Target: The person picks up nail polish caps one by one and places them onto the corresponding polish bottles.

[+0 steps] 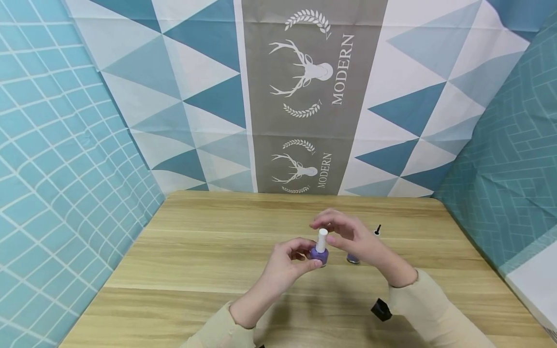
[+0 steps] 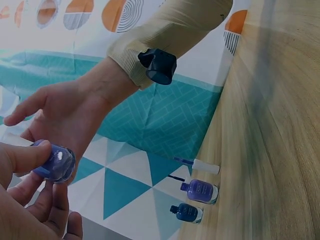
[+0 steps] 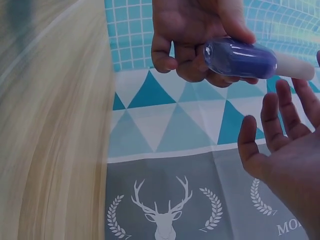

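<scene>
My left hand (image 1: 285, 261) pinches a purple nail polish bottle (image 1: 319, 256) between thumb and fingers, held up above the table. Its white cap (image 1: 322, 238) points upward, tilted slightly. Beside that cap is my right hand (image 1: 348, 234), thumb on one side and loosely spread fingers on the other, not closed round it. In the right wrist view, the glass of the held bottle (image 3: 240, 59) shows in full, and the right hand's fingertips (image 3: 283, 87) are close under the white cap (image 3: 296, 66).
On the wooden table (image 1: 196, 270), right of the hands, stand an uncapped purple bottle (image 2: 200, 191), an uncapped dark blue bottle (image 2: 187, 212) and a white cap with its brush upright (image 2: 206, 166). Another dark brush (image 2: 176, 177) shows behind them. Patterned cloth (image 1: 209, 96) hangs around the table.
</scene>
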`<state>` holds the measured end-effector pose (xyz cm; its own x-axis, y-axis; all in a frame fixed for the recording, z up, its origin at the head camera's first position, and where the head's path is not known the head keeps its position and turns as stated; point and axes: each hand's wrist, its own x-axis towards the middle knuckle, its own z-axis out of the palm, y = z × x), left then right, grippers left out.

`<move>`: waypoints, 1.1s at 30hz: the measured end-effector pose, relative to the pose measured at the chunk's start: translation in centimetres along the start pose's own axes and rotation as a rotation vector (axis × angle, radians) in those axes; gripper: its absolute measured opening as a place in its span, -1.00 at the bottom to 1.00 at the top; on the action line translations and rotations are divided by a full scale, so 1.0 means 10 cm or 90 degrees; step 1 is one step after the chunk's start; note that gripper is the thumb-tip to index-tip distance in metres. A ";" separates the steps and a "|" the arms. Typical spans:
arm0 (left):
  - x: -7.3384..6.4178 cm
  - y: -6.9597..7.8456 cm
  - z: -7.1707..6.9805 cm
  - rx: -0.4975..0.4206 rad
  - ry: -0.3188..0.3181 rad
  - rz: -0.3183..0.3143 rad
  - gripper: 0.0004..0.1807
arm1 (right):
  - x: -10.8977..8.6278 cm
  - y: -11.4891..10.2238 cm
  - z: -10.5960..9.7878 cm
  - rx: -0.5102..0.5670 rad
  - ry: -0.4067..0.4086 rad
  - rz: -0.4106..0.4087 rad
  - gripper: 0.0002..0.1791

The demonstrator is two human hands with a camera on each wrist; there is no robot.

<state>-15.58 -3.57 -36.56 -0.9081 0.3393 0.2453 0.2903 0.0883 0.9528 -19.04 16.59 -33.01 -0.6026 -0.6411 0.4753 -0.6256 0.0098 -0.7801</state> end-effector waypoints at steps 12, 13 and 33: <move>-0.01 0.00 0.00 0.007 -0.002 0.002 -0.73 | 0.01 -0.05 0.01 0.020 -0.061 -0.034 -0.68; -0.01 0.00 0.00 0.008 -0.001 0.001 -0.74 | 0.01 -0.04 0.01 0.023 -0.061 -0.034 -0.70; -0.02 0.02 0.00 -0.004 -0.001 -0.001 -0.73 | 0.00 -0.02 0.04 -0.031 0.035 0.016 -0.82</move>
<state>-15.34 -3.63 -36.38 -0.9084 0.3400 0.2432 0.2865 0.0828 0.9545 -18.74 16.26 -33.03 -0.6438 -0.5975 0.4780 -0.6322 0.0635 -0.7722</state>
